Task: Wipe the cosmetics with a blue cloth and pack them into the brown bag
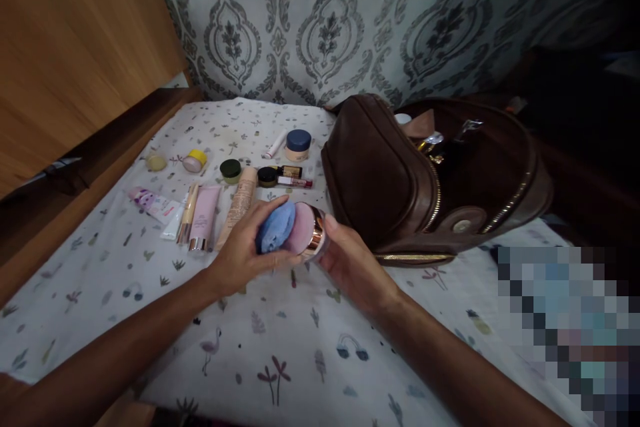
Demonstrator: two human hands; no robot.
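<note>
My left hand (235, 260) grips a folded blue cloth (277, 227) between thumb and fingers. Close against the cloth is a cosmetic jar (316, 232) with a pink lid and a shiny rose-gold band, tilted on its side. My right hand (356, 270) is wrapped round the jar's far end, hiding part of it. Both hands are above the patterned sheet (257, 353). Just beyond my left hand lie a beige tube (243, 197) and a pink tube (205, 212) with a metallic cap.
An open brown leather bag (380, 180) with items inside stands to the right. Behind my hands are a blue-lidded jar (299, 145), a green-lidded jar (231, 171), a yellow-lidded jar (195, 161) and a lip gloss tube (295, 182). A wooden panel (85, 33) rises at left.
</note>
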